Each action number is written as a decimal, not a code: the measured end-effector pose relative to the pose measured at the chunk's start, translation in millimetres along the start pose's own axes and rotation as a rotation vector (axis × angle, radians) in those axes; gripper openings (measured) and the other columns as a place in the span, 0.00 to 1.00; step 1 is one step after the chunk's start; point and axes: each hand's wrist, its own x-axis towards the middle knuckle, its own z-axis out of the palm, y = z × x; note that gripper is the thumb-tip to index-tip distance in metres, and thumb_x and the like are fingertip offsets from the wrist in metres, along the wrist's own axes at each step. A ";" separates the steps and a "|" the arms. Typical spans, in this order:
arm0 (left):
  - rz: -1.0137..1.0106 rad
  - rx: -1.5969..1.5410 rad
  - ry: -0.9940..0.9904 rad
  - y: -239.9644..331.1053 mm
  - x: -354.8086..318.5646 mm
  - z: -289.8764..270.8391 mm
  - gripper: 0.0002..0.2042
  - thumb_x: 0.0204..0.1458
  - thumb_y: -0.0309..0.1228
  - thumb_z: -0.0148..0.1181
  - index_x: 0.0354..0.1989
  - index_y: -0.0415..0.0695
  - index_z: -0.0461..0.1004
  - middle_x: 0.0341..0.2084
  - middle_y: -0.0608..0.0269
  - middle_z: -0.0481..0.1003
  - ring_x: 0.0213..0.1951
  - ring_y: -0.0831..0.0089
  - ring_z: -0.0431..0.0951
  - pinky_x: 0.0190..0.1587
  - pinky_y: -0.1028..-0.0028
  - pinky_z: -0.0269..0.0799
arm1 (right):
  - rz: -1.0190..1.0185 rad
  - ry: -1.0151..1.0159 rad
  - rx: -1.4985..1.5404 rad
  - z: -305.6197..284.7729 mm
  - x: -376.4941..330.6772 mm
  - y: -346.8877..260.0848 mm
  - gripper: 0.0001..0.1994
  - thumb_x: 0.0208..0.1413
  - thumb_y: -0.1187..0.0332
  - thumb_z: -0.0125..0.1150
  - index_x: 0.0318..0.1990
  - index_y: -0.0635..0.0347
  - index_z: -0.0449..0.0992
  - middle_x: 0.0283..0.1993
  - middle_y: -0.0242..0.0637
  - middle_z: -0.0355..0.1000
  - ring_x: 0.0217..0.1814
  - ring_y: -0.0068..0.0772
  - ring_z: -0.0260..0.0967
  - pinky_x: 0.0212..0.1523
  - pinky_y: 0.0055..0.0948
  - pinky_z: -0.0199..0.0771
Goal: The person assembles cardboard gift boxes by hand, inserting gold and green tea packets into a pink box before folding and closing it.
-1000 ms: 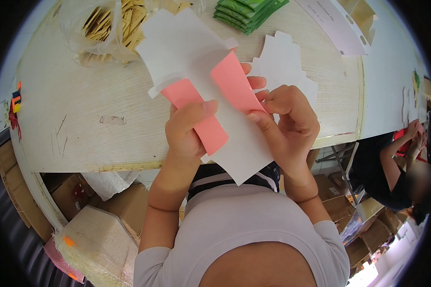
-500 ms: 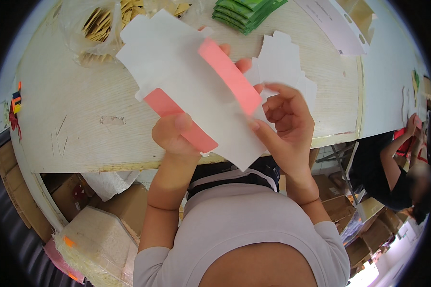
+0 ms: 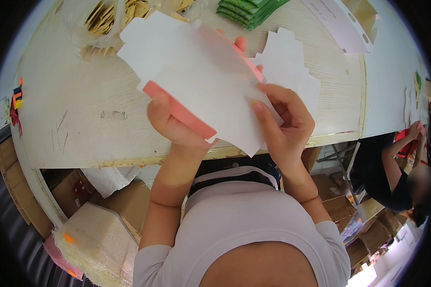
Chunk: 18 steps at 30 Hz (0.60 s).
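Observation:
A flat box blank (image 3: 196, 76), white inside with pink flaps along its two long sides, is held tilted above the table. Beneath it my left hand (image 3: 170, 117) supports the card, its thumb at the near pink flap and its fingertips showing past the far flap. At the right end, my right hand (image 3: 287, 119) pinches the card's edge between thumb and fingers. Another white box blank (image 3: 285, 62) lies on the table just beyond my right hand.
Green packets (image 3: 249, 12) are stacked at the far edge, beside a clear plastic bag (image 3: 72, 28) of tan sachets. An open white carton (image 3: 340, 26) stands far right. Cardboard boxes (image 3: 124, 205) sit under the table (image 3: 81, 138). A co-worker (image 3: 388, 167) is at the right.
The pink flaps have folded upward, so the far one now shows only as a thin strip. My left hand has shifted its grip, with the thumb now outside the near flap.

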 end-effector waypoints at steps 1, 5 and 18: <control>-0.013 -0.072 -0.015 -0.4 0.4 0.7 0.42 0.40 0.59 0.50 0.62 0.47 0.48 0.57 0.57 0.54 0.61 0.56 0.51 0.57 0.44 0.48 | 0.044 0.014 0.069 0.6 0.3 -5.7 0.13 0.47 0.80 0.59 0.42 0.69 0.69 0.30 0.37 0.69 0.34 0.20 0.68 0.39 0.19 0.71; -0.019 -0.147 -0.215 -0.9 9.2 -3.8 0.51 0.33 0.64 0.58 0.63 0.49 0.43 0.57 0.58 0.53 0.61 0.58 0.49 0.58 0.43 0.46 | 0.213 -0.016 0.320 -1.3 3.0 -9.6 0.14 0.47 0.80 0.58 0.43 0.69 0.68 0.31 0.38 0.70 0.35 0.21 0.69 0.39 0.20 0.71; -0.026 -0.228 -0.230 -0.4 8.6 -15.0 0.49 0.33 0.59 0.61 0.62 0.49 0.44 0.53 0.65 0.55 0.59 0.64 0.52 0.59 0.44 0.45 | -0.123 -0.067 -0.258 -4.7 -5.6 3.5 0.13 0.48 0.81 0.57 0.43 0.70 0.70 0.36 0.38 0.72 0.39 0.25 0.70 0.41 0.22 0.71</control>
